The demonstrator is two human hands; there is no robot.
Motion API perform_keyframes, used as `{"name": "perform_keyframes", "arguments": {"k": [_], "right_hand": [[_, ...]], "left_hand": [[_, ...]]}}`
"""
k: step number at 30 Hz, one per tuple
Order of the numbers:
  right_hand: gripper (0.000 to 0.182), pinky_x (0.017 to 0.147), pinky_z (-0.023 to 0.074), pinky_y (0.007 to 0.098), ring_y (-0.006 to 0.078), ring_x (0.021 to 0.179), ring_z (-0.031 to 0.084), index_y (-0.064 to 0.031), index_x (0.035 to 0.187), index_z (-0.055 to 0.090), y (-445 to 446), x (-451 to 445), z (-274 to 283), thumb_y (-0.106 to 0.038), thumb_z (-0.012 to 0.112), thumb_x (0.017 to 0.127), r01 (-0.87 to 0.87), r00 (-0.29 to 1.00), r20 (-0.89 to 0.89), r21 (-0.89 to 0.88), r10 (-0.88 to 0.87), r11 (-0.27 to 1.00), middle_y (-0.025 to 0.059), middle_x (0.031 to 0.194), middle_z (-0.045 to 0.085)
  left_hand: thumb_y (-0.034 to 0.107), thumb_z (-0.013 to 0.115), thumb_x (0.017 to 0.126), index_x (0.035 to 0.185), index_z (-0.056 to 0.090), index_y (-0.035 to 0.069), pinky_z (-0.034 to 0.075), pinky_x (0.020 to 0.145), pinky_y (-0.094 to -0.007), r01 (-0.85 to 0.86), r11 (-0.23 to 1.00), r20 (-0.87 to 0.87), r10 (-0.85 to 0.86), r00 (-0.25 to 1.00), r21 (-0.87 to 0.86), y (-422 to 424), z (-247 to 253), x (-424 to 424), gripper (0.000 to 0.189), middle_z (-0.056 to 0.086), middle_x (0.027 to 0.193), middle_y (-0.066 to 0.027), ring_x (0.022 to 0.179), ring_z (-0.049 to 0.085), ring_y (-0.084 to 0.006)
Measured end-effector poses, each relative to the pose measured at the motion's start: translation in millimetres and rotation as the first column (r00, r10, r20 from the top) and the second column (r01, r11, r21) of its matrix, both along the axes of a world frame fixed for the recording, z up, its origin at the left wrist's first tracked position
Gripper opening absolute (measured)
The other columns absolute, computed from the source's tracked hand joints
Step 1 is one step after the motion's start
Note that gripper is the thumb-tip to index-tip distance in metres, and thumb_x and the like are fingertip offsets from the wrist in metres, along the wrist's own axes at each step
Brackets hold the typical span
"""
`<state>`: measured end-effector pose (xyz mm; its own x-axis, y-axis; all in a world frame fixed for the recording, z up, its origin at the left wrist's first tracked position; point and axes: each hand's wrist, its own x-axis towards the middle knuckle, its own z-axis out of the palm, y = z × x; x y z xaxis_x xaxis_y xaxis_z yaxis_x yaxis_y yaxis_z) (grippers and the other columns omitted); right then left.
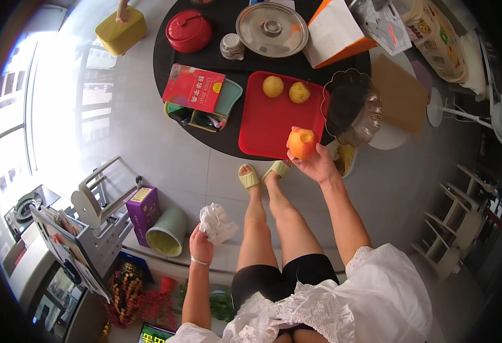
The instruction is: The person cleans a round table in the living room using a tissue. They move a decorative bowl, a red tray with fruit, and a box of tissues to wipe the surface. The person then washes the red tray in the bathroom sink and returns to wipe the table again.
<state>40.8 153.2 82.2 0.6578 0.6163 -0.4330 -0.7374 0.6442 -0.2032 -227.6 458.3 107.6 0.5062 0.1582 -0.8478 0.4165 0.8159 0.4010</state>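
In my right hand (pixel 319 165) is an orange-red fruit (pixel 301 148), perhaps a peach or nectarine, with a hollow in its upper side. The fingers wrap it from below and behind, over the near right corner of a red plastic tray (pixel 272 128). Two yellowish round fruits (pixel 273 86), probably pears, lie at the tray's far end. A scalloped, see-through bowl (pixel 373 113) stands against the tray's right side. Low on the left, my left hand (pixel 201 248) grips a crumpled white tissue (pixel 217 224), away from the table.
The black round table (pixel 199 141) also bears a red dictionary (pixel 193 88) over a pen organizer (pixel 208 121), a red lidded pot (pixel 188 31) and a steel lid (pixel 272 28). A tilted waste bin (pixel 168 231) and purple box (pixel 143 212) are left. Another person's limb touches a yellow stool (pixel 122 34).
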Motion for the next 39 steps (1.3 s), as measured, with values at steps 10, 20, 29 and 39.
{"name": "perform_keyframes", "arguments": {"k": [10,20,29,39], "right_hand": [[0.067,0.098,0.0368,0.0333,0.0238,0.119,0.042,-0.0051,0.133,0.035,42,2,-74,-0.024,0.068,0.077,-0.051,0.872,0.182,-0.889,0.454,0.454,0.0131,0.126,0.044],[0.077,0.095,0.0380,0.0410,0.0314,0.115,0.042,0.0028,0.122,0.038,57,34,-94,-0.041,0.074,0.070,0.122,0.864,0.094,-0.992,0.495,-0.025,0.0245,0.122,0.041],[0.074,0.071,0.0513,0.0292,0.0211,0.100,0.052,-0.0028,0.126,0.033,33,112,-108,-0.029,0.077,0.072,0.139,0.989,0.132,-0.984,-0.066,0.108,0.0113,0.120,0.045],[0.060,0.083,0.0479,0.0324,0.0211,0.104,0.051,-0.0072,0.117,0.047,34,41,-29,-0.008,0.078,0.066,0.547,0.744,0.553,-0.826,0.374,0.133,0.0081,0.115,0.045]], "left_hand": [[0.004,0.038,0.081,0.124,0.044,-0.008,0.045,0.093,-0.0399,0.142,0.989,-0.011,-0.142,0.990,0.034,5,4,18,0.045,0.055,0.118,-0.0170,0.107,0.055,-0.0282],[0.001,0.037,0.081,0.120,0.048,-0.009,0.045,0.092,-0.0368,0.126,0.990,-0.031,-0.128,0.991,-0.058,-12,-6,18,0.041,0.058,0.112,-0.0147,0.104,0.057,-0.0246],[0.001,0.037,0.080,0.118,0.048,-0.008,0.046,0.091,-0.0357,0.103,0.992,-0.056,-0.107,0.993,-0.066,-6,-13,9,0.040,0.059,0.109,-0.0131,0.102,0.057,-0.0231],[0.001,0.038,0.080,0.119,0.048,-0.008,0.046,0.092,-0.0364,0.054,0.997,-0.050,-0.057,0.997,-0.063,-1,-12,15,0.041,0.058,0.111,-0.0143,0.103,0.057,-0.0244]]}}
